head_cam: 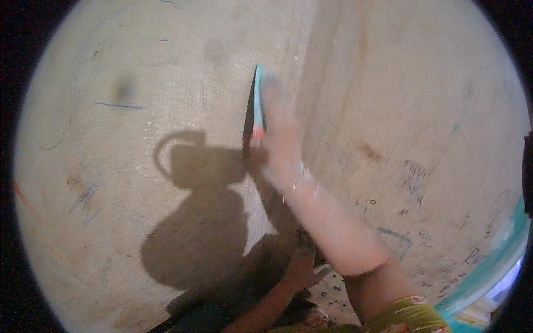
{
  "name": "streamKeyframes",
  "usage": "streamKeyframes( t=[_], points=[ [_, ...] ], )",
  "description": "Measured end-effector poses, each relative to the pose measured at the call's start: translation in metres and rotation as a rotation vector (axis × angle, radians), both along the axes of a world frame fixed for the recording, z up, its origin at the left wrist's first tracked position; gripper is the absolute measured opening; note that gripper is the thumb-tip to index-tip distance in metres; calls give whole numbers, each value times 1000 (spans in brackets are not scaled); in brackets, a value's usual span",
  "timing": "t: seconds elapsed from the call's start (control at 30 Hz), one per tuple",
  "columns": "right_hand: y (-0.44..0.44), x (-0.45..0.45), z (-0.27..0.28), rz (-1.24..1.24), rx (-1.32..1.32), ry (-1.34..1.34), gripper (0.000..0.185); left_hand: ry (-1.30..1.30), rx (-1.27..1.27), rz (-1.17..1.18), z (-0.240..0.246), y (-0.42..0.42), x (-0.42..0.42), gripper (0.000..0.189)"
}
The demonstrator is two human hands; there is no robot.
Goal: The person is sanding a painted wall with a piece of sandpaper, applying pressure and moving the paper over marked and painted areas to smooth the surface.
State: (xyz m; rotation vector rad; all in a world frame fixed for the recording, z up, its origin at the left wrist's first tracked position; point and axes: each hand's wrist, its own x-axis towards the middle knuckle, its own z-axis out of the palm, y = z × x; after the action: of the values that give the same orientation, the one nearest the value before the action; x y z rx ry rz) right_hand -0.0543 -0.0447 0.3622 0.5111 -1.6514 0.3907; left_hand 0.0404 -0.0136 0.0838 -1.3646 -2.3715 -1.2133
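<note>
My right hand [283, 137] is raised against a beige wall [187, 83] and blurred by motion. It holds a thin, flat teal-and-red object [259, 95], seen nearly edge-on, close to the wall. What kind of object this is cannot be made out. A light-coloured band [304, 172] circles the right wrist. Lower down, in shadow, is my left hand [300, 266], with its thumb side towards the right. Its fingers are too dark to show whether they hold anything or touch the wall.
The wall bears pencil and pen scribbles [414, 177], a blue line [119, 105] and brown stains [370, 152]. A dark shadow [195, 237] of a head and arms falls across it. At the lower right runs a curved-looking teal painted edge [479, 287], with brightness beyond it.
</note>
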Motion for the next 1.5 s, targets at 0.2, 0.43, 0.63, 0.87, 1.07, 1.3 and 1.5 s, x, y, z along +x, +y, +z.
streamKeyframes(
  t=[0.2, 0.43, 0.63, 0.87, 1.07, 1.3, 1.5],
  points=[
    [-14, 6, 63, -98, -120, -126, 44, -16, 11, 11, -8, -4, -3, 105],
    [-37, 13, 60, -50, -203, -242, 27, -101, 99, -17, -16, -1, -4, 108],
    [-36, 41, 82, -272, 166, -196, 16, 49, 83, 106, 1, -7, 3, 105],
    [-7, 4, 102, -433, 86, -88, 16, 135, -164, 91, 32, -15, 13, 105],
    [-42, 25, 85, -347, -41, -91, 17, 41, 85, 123, 11, -12, 6, 105],
    [33, -26, 137, -626, 326, 31, 19, -25, 7, 52, 1, 10, 10, 109],
    [-38, 21, 81, -383, 6, 10, 20, -91, 9, 65, 11, -8, 12, 110]
  ],
)
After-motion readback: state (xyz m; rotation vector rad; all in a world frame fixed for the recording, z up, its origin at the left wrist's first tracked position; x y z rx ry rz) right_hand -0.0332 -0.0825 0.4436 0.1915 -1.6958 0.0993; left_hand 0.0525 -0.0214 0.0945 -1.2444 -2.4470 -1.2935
